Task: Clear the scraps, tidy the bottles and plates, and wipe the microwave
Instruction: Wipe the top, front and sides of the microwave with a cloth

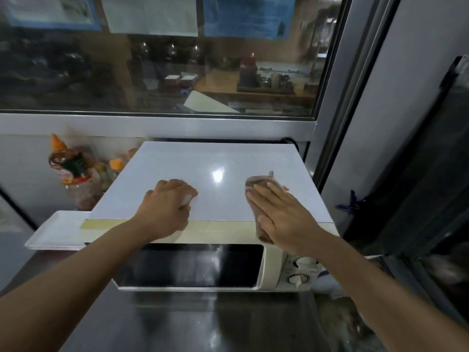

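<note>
Glossy white microwave point(203, 174) top, soft brown cloth point(258, 196), shiny steel counter point(203, 321)

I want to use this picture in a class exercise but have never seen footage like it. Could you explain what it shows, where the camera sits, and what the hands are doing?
There is no machine here: a person wears one wide-angle camera on the head, so you look forward and down along both of their arms.

The white box is a microwave standing on a dark counter below a window. The right hand lies flat, fingers straight, pressing a brownish cloth onto the microwave's top. The left hand rests on the top with its fingers curled; whether it holds something small is unclear.

To the left stand sauce bottles with orange caps, and in front of them white plates stacked beside the microwave.
</note>
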